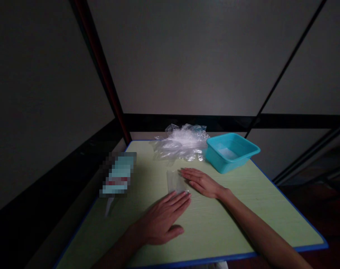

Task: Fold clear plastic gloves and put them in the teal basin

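A small clear plastic bag [174,181] lies flat on the pale green table [228,228]. My left hand [165,218] rests palm down with its fingers stretched over the bag's near edge, the thumb held apart. Across the bag's right side, my right hand [200,182] lies flat, its fingertips touching the upper right part of the bag. Both hands are open, and neither grasps anything. The parts of the bag under the fingers are hidden.
Behind the bag is a heap of crumpled clear plastic bags [182,142]. A turquoise basin [228,164] stands at the back right with something whitish inside. At the left edge lies a pixelated, blurred object [119,175]. Wall panels [186,74] rise behind the table.
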A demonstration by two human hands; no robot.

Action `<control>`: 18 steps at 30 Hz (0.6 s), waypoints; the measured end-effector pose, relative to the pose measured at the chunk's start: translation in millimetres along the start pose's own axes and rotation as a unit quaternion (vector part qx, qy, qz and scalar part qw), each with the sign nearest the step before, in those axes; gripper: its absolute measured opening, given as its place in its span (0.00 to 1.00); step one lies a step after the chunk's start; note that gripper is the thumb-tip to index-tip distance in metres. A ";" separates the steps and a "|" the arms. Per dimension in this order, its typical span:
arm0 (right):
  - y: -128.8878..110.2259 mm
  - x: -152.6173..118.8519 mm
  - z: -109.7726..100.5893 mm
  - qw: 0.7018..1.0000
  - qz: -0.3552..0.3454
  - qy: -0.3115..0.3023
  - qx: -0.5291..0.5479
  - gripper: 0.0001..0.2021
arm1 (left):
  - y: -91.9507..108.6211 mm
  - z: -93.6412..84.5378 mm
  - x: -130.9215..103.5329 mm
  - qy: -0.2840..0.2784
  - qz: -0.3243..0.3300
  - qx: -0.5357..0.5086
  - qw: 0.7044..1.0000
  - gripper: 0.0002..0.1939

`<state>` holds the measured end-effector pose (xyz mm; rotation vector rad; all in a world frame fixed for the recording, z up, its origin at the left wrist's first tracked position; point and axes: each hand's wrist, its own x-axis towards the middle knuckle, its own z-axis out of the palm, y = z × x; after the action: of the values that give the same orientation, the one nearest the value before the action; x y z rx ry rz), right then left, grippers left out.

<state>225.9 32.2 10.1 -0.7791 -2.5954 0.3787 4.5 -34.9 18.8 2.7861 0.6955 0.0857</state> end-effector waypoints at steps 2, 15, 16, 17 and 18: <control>-8.0 0.7 -1.3 0.999 -0.018 -0.011 0.026 0.20 | -0.1 0.5 -0.2 -0.002 -0.001 0.000 1.000 0.36; -40.5 25.5 14.5 0.975 -0.131 -0.144 0.104 0.24 | 5.7 2.1 -1.0 0.007 -0.058 -0.012 0.998 0.22; -35.8 27.6 15.9 0.975 -0.132 -0.147 0.097 0.25 | 5.6 1.1 -0.8 0.004 -0.056 -0.014 0.998 0.23; -30.9 29.9 17.3 0.976 -0.134 -0.150 0.086 0.25 | 5.5 0.2 -0.7 0.002 -0.052 -0.016 0.998 0.25; -26.2 32.3 18.5 0.976 -0.134 -0.154 0.072 0.26 | 5.3 -0.7 -0.6 0.001 -0.047 -0.019 0.999 0.27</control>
<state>180.7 26.9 13.0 -0.3345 -2.8683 0.6376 6.3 -39.5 20.9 2.7136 0.8162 0.0833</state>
